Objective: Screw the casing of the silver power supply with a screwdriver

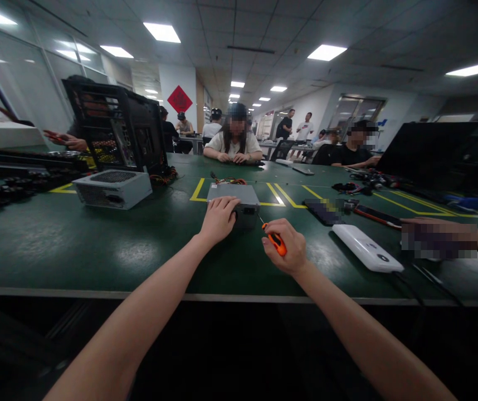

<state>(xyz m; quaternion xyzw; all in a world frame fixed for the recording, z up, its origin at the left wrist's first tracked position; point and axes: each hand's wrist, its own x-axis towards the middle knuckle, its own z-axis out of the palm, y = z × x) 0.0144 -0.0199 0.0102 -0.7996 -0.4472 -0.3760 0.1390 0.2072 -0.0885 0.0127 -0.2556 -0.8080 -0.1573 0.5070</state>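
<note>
A grey computer power supply (239,195) lies on the green table, its power socket side towards me and its wires bunched at the back. My left hand (219,216) rests on its top and near edge, fingers stretched out flat. In my right hand (286,245) is a screwdriver (279,244) with an orange and black handle, the fingers wrapped round it. Its thin shaft points up and left to the right front corner of the power supply. Whether the tip touches a screw is too small to tell.
A second power supply (113,188) and an open black computer case (122,128) stand to the left. A white device (366,248), a dark phone-like slab (321,211) and another person's hand (439,236) are on the right. A person (235,139) sits opposite. Yellow tape (198,190) marks the table.
</note>
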